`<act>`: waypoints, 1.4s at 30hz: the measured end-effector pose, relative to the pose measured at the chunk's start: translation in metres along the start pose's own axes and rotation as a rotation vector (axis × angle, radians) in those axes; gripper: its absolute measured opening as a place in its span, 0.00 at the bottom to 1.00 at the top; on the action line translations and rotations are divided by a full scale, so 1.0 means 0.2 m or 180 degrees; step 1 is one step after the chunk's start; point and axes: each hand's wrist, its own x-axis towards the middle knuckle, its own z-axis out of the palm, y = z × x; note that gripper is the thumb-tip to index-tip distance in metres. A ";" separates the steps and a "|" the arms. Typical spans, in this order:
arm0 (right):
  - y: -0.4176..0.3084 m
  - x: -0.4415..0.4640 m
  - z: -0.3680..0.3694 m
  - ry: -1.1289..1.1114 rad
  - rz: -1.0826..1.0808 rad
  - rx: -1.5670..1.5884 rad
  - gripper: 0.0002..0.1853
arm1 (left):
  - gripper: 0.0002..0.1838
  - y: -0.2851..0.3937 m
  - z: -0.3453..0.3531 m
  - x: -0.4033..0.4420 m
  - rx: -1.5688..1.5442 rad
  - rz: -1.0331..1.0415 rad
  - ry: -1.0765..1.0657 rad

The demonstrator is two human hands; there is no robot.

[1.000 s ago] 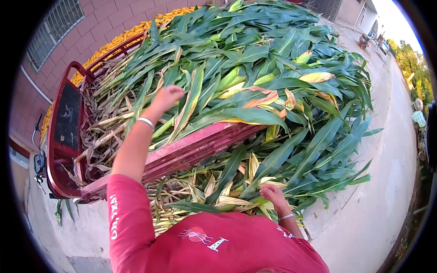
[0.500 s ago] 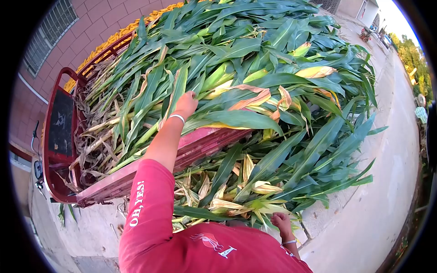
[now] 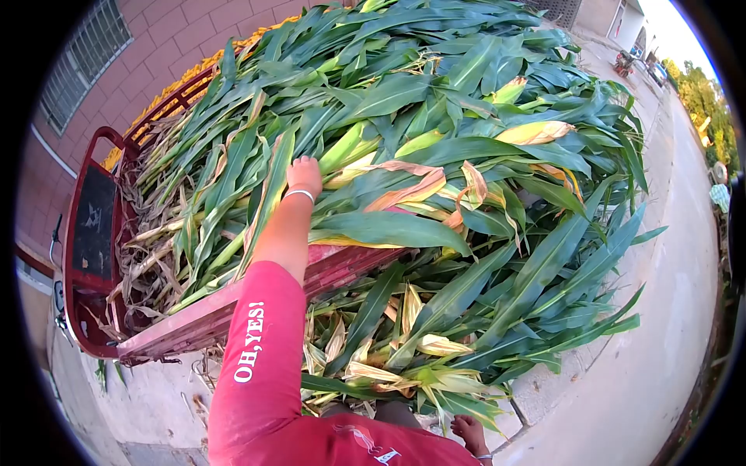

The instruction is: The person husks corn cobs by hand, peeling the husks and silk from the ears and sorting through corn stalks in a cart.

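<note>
Green corn stalks [image 3: 388,97] with long leaves and ears are heaped on a red cart [image 3: 186,320]. My left hand [image 3: 304,175] reaches over the cart's side rail, its fingers curled around a corn stalk beside a green-husked ear [image 3: 340,147]; the grip is partly hidden. A yellow-husked ear [image 3: 536,133] lies farther right in the heap. Low in view, my right hand [image 3: 468,431] hangs near my body with fingers curled in and nothing visible in them. Just above it are dry, pale husks [image 3: 444,379] of more stalks on the ground.
A brick wall [image 3: 179,39] with a barred window [image 3: 85,66] stands behind the cart. Yellow corn cobs [image 3: 167,92] are piled along it. A concrete road [image 3: 660,256] runs on the right, with a parked vehicle [image 3: 657,74] far off.
My left hand has shifted slightly left in view, its fingers now curled over the stalk. My right hand has dropped toward the bottom edge. The view has shifted a little.
</note>
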 end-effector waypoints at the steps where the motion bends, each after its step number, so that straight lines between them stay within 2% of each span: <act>1: 0.02 0.00 -0.02 0.0050 0.0066 -0.0030 0.15 | 0.15 -0.01 -0.02 0.01 0.0012 0.0015 0.0013; 3: 0.06 -0.02 -0.05 0.0090 0.0133 -0.0043 0.15 | 0.21 -0.04 -0.04 0.00 -0.0235 0.0182 -0.0267; 7: 0.23 -0.02 -0.20 0.0377 0.0309 0.0087 0.13 | 0.22 -0.05 -0.20 -0.10 -0.0362 0.0404 -0.0274; 10: 0.15 -0.05 -0.25 0.0518 0.0492 -0.0067 0.12 | 0.24 -0.07 -0.18 -0.11 -0.0528 0.0408 0.0009; 15: 0.08 0.00 -0.26 0.0720 0.0344 0.0044 0.11 | 0.24 -0.07 -0.14 -0.14 -0.0714 0.0410 0.0025; 17: 0.04 0.01 -0.22 0.0514 0.0341 -0.0150 0.14 | 0.22 -0.08 -0.12 -0.16 -0.0632 0.0592 0.0380; 18: 0.02 0.02 -0.19 0.0446 0.0392 -0.0180 0.15 | 0.23 -0.09 -0.11 -0.14 -0.0621 0.0486 0.0066; 19: 0.00 0.03 -0.16 0.0466 0.0424 -0.0171 0.15 | 0.23 -0.09 -0.08 -0.12 -0.0626 0.0509 0.0035; 21: -0.02 0.09 -0.10 0.0314 0.0282 -0.0388 0.15 | 0.24 -0.08 -0.04 -0.10 -0.0562 0.0569 0.0573; 23: -0.12 0.12 -0.02 0.0268 0.0105 -0.0332 0.15 | 0.26 0.00 -0.11 -0.12 -0.0516 0.0438 0.0477; 25: -0.16 0.16 0.02 0.0208 -0.0073 -0.0290 0.14 | 0.25 0.07 -0.21 -0.15 -0.0944 0.0721 0.0651; 26: -0.17 0.18 0.03 0.0175 -0.0100 -0.0190 0.14 | 0.24 0.07 -0.22 -0.15 -0.0999 0.1305 0.0981; 27: -0.17 0.19 0.05 0.0137 -0.0124 -0.0090 0.14 | 0.24 0.08 -0.25 -0.15 -0.0991 0.1289 0.0980; 29: -0.21 0.20 0.07 0.0085 -0.0080 -0.0206 0.14 | 0.24 0.18 -0.30 -0.16 -0.1410 0.1445 0.0162; 31: -0.22 0.22 0.08 -0.0036 -0.0109 -0.0340 0.15 | 0.27 0.26 -0.25 -0.16 -0.1675 0.1221 -0.0128; 33: -0.21 0.25 0.09 -0.0059 -0.0141 -0.0379 0.15 | 0.30 0.37 -0.24 -0.18 -0.1669 0.1042 -0.0749; 35: -0.25 0.26 0.10 -0.0094 -0.0183 -0.0441 0.15 | 0.29 0.51 -0.23 -0.32 -0.1298 0.1077 -0.0153; 37: -0.34 0.25 0.15 -0.0047 -0.0511 -0.0692 0.15 | 0.28 0.55 -0.27 -0.39 -0.1296 0.1062 -0.0542; 38: -0.41 0.24 0.19 -0.0037 -0.0654 -0.0718 0.15 | 0.25 0.56 -0.26 -0.42 -0.1536 0.1025 -0.0556; 42: -0.66 0.34 0.28 -0.0253 -0.1113 -0.0946 0.14 | 0.24 0.51 -0.26 -0.53 -0.1743 0.1167 -0.0474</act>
